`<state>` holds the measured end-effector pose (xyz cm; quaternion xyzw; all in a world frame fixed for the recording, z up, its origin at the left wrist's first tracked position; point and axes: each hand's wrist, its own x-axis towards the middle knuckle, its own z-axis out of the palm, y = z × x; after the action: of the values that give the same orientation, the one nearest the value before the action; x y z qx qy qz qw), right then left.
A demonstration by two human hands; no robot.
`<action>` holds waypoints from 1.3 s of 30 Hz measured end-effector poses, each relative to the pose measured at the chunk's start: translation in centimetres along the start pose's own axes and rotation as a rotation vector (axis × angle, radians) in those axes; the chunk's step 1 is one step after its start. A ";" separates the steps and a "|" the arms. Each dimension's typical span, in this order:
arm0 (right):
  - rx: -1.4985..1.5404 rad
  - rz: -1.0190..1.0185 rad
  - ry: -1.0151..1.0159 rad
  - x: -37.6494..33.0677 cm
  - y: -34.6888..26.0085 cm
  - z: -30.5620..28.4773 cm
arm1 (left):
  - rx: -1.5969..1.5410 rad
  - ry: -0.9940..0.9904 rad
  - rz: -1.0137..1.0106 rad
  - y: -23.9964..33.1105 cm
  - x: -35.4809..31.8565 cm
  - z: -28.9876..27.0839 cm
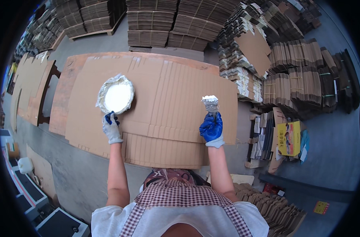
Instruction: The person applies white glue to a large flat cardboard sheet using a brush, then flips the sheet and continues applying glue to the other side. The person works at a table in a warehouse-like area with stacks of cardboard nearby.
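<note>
My left hand [112, 127], in a grey glove with blue-coated fingers, is closed on the near rim of a round bowl [101, 94]. The bowl is lined with crinkled wrap and holds a white paste or liquid. In a matching glove, my right hand [212, 129] grips a flat brush [211, 105] by its handle. White paste coats the brush's tip, which points away from me. Both hands are above large brown cardboard sheets [144, 94] laid over a wooden table [60, 112]. Whether the bowl rests on the cardboard or is raised, I cannot tell.
Strapped stacks of flat cardboard [150, 23] stand beyond the table, and more cardboard bundles [292, 87] line the right. A yellow box [289, 138] sits at the right. To the left are a second table with boards [28, 91] and a white jug [25, 165].
</note>
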<state>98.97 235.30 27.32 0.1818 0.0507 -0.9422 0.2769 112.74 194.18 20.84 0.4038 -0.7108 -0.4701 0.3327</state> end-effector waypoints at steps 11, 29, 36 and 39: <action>-0.193 -0.027 -0.014 1.2 0.8 0.8 | 0.100 -0.404 0.477 5.7 -7.2 0.3; -0.532 -0.057 0.070 6.7 2.6 2.5 | 0.534 -0.567 0.740 4.7 -4.0 10.5; -0.556 -0.090 0.193 8.6 3.4 2.9 | 0.534 -0.574 0.741 5.4 -2.9 10.2; -0.578 -0.064 0.101 8.8 3.1 2.4 | 0.525 -0.596 0.735 5.8 -3.0 9.9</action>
<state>93.05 227.82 26.29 0.1405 0.3362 -0.8867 0.2845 104.12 202.12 22.65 0.0472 -0.9624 -0.2235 0.1472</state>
